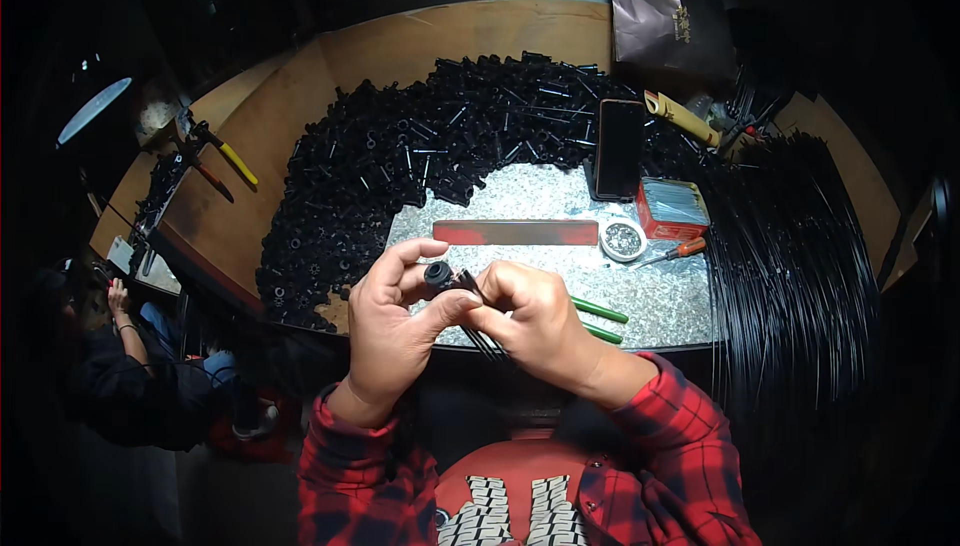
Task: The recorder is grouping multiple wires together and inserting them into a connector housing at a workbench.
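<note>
My left hand (pixel 395 311) pinches a small black ring-ended part (pixel 438 274) between thumb and fingers, its round hollow end facing up. Close against it, my right hand (pixel 535 321) is closed on several thin black rods (pixel 484 344) that slant down below my fingers. The two hands nearly meet above the front edge of the speckled work surface (pixel 660 311). Green-handled pliers (pixel 600 321) lie just right of my right hand, partly hidden by it. Beyond my hands rests a flat bar (pixel 515 232), red and dark. Where part and rods meet, my fingers hide the contact.
Black parts (pixel 340 186) are heaped left and behind. Long black rods (pixel 800 266) hang over the right edge. A phone (pixel 619 149), red box (pixel 673 208), round tub (pixel 623 240) and screwdriver (pixel 672 251) stand or lie right. Another person (pixel 130 336) sits far left.
</note>
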Demonstrator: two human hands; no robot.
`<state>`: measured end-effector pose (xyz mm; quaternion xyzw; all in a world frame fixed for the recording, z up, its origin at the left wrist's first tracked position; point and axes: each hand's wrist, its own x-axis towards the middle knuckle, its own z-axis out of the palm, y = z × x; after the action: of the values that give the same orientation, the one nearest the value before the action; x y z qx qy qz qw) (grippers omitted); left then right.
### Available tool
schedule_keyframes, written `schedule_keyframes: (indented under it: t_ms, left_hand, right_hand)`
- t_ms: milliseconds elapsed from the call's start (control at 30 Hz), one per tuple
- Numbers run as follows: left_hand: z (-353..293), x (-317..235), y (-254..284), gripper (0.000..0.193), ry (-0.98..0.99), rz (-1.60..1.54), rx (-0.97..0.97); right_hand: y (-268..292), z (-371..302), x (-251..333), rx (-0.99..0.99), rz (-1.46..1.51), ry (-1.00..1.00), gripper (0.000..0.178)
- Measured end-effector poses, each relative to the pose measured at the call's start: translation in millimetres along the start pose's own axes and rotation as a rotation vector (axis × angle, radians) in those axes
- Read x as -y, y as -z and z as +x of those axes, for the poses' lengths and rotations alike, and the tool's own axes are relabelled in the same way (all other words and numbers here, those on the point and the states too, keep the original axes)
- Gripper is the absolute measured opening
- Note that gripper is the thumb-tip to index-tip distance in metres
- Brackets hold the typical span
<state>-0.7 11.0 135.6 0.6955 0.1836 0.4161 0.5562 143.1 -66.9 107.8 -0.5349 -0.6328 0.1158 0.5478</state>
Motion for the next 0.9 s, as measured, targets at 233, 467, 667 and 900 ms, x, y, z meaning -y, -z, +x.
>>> schedule_keyframes:
  t_ms: [233, 467, 667, 900]
  left_hand:
    - [-11.7, 1.9, 8.8, 0.031, -0.283, 0.574, -0.077]
    - [-10.0, -3.9, 27.6, 0.023, -0.257, 0.439, 0.251]
    - [-21.9, 10.8, 23.0, 0.026, -0.172, 0.332, 0.311]
    - [-43.6, 63.1, 3.4, 0.053, -0.397, 0.542, 0.037]
  right_hand:
    - [-13.5, -6.8, -10.5, 0.049, 0.205, 0.03, 0.015]
    - [-15.4, -12.3, -21.3, 0.204, 0.437, -0.142, 0.018]
    - [-18.1, -14.6, -17.7, 0.176, 0.266, -0.216, 0.026]
    - [-28.9, -25.4, -23.5, 0.152, 0.152, -0.165, 0.045]
